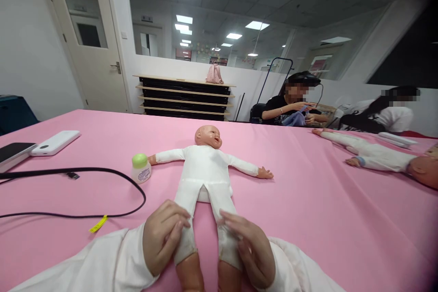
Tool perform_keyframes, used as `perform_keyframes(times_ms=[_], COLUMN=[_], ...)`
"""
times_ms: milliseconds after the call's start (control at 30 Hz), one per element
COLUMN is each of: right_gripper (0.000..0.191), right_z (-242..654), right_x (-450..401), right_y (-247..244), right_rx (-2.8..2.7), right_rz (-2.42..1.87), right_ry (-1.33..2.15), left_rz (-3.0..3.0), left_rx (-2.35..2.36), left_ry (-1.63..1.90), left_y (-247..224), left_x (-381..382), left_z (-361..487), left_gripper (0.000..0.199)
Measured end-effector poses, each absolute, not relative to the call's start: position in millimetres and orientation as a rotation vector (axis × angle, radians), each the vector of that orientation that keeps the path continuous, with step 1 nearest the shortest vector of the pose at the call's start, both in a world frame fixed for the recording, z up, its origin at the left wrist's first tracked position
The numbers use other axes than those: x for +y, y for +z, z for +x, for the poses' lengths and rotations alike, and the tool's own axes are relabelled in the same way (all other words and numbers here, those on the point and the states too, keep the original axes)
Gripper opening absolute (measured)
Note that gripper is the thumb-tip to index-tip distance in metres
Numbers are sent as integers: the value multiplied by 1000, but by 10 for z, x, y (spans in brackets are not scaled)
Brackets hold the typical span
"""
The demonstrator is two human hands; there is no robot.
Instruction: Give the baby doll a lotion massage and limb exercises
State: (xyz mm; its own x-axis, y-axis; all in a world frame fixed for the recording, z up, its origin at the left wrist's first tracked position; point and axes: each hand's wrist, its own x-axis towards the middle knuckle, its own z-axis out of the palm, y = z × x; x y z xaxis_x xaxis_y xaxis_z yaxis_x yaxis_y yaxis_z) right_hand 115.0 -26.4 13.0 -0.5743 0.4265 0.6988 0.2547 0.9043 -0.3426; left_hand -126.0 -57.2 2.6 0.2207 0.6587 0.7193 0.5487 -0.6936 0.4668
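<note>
A baby doll [205, 169] in a white cloth suit lies on its back on a pink-covered table [294, 237], arms spread, head away from me. My left hand [164, 235] is at the doll's leg on the left, its bent fingers and thumb closed against the white cloth near the knee. On the other leg, my right hand [251, 246] has its fingers stretched across the cloth and its thumb apart, below them. Bare brown lower legs show between my wrists; the feet are out of frame. Beside the doll's hand on the left stands a small white jar [141, 174] with a green lid.
A black cable [137, 189] with a yellow tag loops at the left, near a white power bank [56, 143]. Another doll [379, 155] lies at the right. Beyond the table, a seated person [290, 100] handles blue cloth [296, 117]; another person [386, 112] sits farther right.
</note>
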Motion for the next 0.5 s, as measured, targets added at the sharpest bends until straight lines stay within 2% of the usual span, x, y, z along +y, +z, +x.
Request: perform_keyframes(times_ms=[100, 200, 333, 500], right_gripper=[44, 43, 37, 41], right_z=[1107, 1068, 1068, 1028], right_x=[-185, -95, -91, -225], right_y=[40, -27, 5, 104], right_rx=[-2162, -2295, -2565, -2630], right_rz=[-732, -778, -561, -176], right_ry=[230, 200, 204, 356], left_rz=[2279, 2326, 2397, 2328], left_rx=[1543, 1601, 1464, 1195], left_ry=[1367, 1206, 1057, 1050], left_y=[-76, -174, -186, -78], left_x=[-495, -472, -529, -639], left_z=[-1220, -1179, -1180, -1229], left_gripper=[35, 42, 38, 31])
